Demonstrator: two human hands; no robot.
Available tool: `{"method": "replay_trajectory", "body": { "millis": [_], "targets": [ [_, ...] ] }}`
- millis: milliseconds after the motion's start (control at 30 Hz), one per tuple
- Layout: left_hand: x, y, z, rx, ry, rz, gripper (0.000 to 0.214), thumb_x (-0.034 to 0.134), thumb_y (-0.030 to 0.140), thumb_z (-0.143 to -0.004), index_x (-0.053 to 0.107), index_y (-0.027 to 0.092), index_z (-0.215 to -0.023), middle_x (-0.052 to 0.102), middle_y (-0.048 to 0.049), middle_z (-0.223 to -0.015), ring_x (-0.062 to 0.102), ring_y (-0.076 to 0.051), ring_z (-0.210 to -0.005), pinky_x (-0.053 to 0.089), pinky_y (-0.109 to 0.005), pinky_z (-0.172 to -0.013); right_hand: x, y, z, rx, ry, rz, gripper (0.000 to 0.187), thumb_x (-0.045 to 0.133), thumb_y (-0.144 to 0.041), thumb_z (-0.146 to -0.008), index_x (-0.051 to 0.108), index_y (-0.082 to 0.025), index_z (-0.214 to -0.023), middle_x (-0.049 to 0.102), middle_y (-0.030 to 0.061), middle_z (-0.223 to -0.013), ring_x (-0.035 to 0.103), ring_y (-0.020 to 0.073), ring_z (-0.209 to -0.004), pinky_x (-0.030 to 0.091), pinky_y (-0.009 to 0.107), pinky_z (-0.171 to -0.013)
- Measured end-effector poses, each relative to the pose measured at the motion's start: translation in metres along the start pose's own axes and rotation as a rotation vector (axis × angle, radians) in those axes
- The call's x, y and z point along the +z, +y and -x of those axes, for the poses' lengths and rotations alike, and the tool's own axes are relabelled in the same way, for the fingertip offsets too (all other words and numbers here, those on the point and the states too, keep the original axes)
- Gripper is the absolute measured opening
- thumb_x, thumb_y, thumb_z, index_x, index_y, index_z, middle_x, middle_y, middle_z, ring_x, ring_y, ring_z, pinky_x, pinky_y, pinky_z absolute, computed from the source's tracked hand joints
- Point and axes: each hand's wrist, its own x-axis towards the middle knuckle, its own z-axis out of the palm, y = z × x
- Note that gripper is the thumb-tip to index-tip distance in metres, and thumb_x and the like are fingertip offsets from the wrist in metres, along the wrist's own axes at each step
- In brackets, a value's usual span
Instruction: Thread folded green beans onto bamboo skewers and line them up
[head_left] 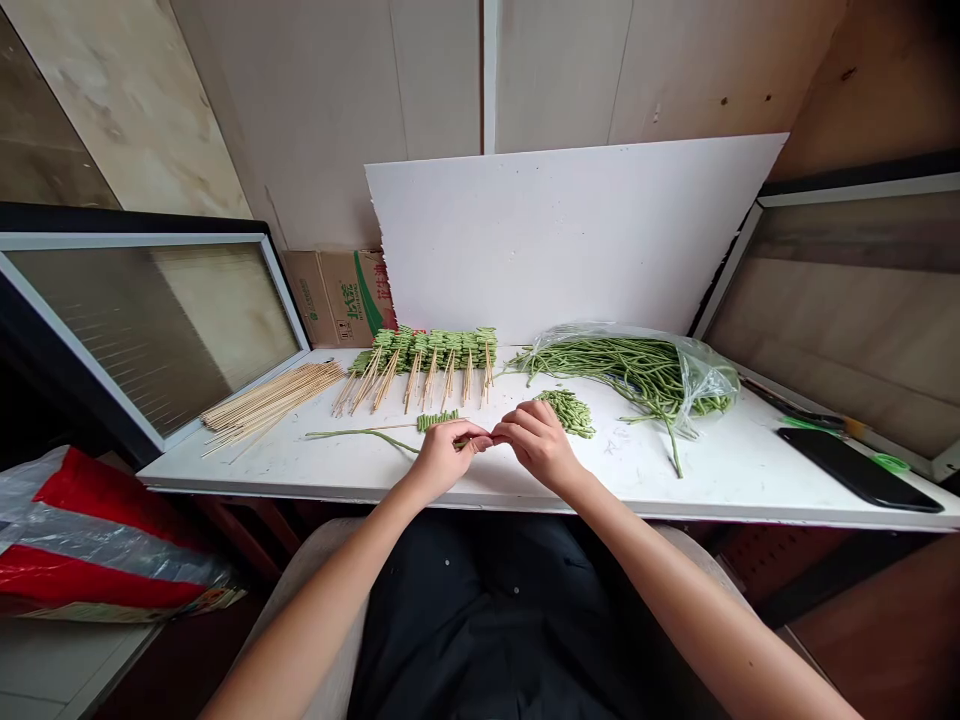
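My left hand (444, 455) is closed on a long green bean (386, 437), whose loose length trails out to the left over the white tabletop. The fingertips of my right hand (538, 442) are pinched together and meet those of the left; what lies between them is too hidden to make out, perhaps the bean's end. Just behind my left hand lies a skewer threaded with short bean pieces (437, 420). A small heap of cut bean pieces (568, 411) lies behind my right hand.
Stacked bean skewers (435, 350) lie at the back, sticks pointing toward me. Bare bamboo skewers (274, 400) are at left. A clear plastic bag (709, 375) holds long beans (637, 365) at right. A black phone (859, 468) and scissors (799, 408) lie farther right.
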Motion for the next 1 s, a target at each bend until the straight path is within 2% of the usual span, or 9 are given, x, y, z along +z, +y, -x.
{"method": "replay_trajectory", "body": {
  "millis": [133, 267, 367, 433, 600, 733, 833, 900, 1000],
  "targets": [
    [-0.001, 0.004, 0.000, 0.040, -0.033, 0.003, 0.014, 0.080, 0.032, -0.091, 0.082, 0.018, -0.086, 0.077, -0.0074, -0.081, 0.068, -0.018, -0.073, 0.053, -0.029, -0.067, 0.010, -0.008, 0.003, 0.098, 0.079, -0.114, 0.027, 0.055, -0.014, -0.105, 0.074, -0.026, -0.091, 0.076, 0.0054, -0.086, 0.057, 0.0269, -0.099, 0.043, 0.044, -0.089],
    [-0.002, 0.001, 0.000, 0.024, -0.014, 0.123, 0.021, 0.078, 0.034, -0.092, 0.080, 0.017, -0.079, 0.076, -0.0080, -0.079, 0.068, -0.017, -0.072, 0.054, -0.028, -0.066, 0.020, -0.018, 0.002, 0.322, 0.196, -0.324, 0.028, 0.058, -0.022, -0.104, 0.072, -0.026, -0.080, 0.073, 0.0046, -0.078, 0.057, 0.0273, -0.095, 0.046, 0.045, -0.091],
    [-0.004, -0.007, -0.002, -0.051, 0.022, 0.227, 0.025, 0.081, 0.040, -0.088, 0.080, 0.016, -0.081, 0.076, -0.0085, -0.078, 0.067, -0.017, -0.067, 0.054, -0.027, -0.060, 0.023, -0.012, 0.003, 0.511, 0.251, -0.437, 0.023, 0.067, -0.035, -0.101, 0.074, -0.026, -0.081, 0.074, 0.0051, -0.080, 0.059, 0.0274, -0.094, 0.048, 0.045, -0.091],
    [-0.005, -0.012, -0.003, -0.105, 0.043, 0.265, 0.028, 0.082, 0.043, -0.088, 0.081, 0.015, -0.088, 0.077, -0.0091, -0.080, 0.065, -0.015, -0.063, 0.053, -0.026, -0.058, 0.023, -0.001, 0.006, 0.569, 0.204, -0.441, 0.021, 0.071, -0.041, -0.099, 0.078, -0.026, -0.085, 0.076, 0.0061, -0.085, 0.060, 0.0281, -0.096, 0.049, 0.045, -0.090],
    [-0.007, -0.019, -0.004, -0.074, -0.047, 0.195, 0.028, 0.072, 0.038, -0.096, 0.084, 0.015, -0.106, 0.076, -0.0110, -0.095, 0.069, -0.016, -0.077, 0.059, -0.029, -0.073, 0.027, 0.032, 0.027, 0.469, -0.075, -0.107, 0.015, 0.076, -0.036, -0.095, 0.083, -0.026, -0.086, 0.078, 0.0090, -0.084, 0.056, 0.0342, -0.104, 0.044, 0.053, -0.094],
    [-0.005, -0.023, -0.003, -0.073, -0.056, 0.150, 0.023, 0.072, 0.034, -0.096, 0.084, 0.017, -0.108, 0.074, -0.0116, -0.105, 0.072, -0.017, -0.084, 0.061, -0.031, -0.078, 0.031, 0.045, 0.040, 0.442, -0.125, 0.028, 0.016, 0.080, -0.036, -0.091, 0.082, -0.025, -0.080, 0.078, 0.0117, -0.087, 0.055, 0.0362, -0.106, 0.045, 0.055, -0.093],
    [-0.002, -0.025, -0.002, -0.101, -0.035, 0.170, 0.023, 0.077, 0.032, -0.092, 0.082, 0.017, -0.109, 0.072, -0.0112, -0.105, 0.073, -0.019, -0.087, 0.063, -0.033, -0.082, 0.025, 0.038, 0.031, 0.462, -0.132, -0.036, 0.022, 0.077, -0.045, -0.094, 0.084, -0.024, -0.094, 0.079, 0.0125, -0.096, 0.055, 0.0362, -0.110, 0.044, 0.056, -0.097],
    [0.000, -0.025, -0.002, -0.136, -0.014, 0.193, 0.027, 0.079, 0.031, -0.091, 0.080, 0.016, -0.113, 0.073, -0.0096, -0.099, 0.074, -0.020, -0.088, 0.063, -0.035, -0.085, 0.019, 0.026, 0.020, 0.463, -0.154, -0.176, 0.028, 0.067, -0.048, -0.102, 0.083, -0.025, -0.102, 0.079, 0.0111, -0.097, 0.055, 0.0336, -0.109, 0.045, 0.053, -0.098],
    [0.003, -0.025, -0.001, -0.174, -0.011, 0.209, 0.031, 0.079, 0.032, -0.090, 0.078, 0.015, -0.117, 0.073, -0.0085, -0.094, 0.074, -0.020, -0.088, 0.063, -0.036, -0.085, 0.014, 0.007, 0.005, 0.450, -0.156, -0.362, 0.030, 0.068, -0.052, -0.101, 0.082, -0.025, -0.099, 0.079, 0.0095, -0.095, 0.057, 0.0301, -0.104, 0.050, 0.046, -0.091]
  ]
}}
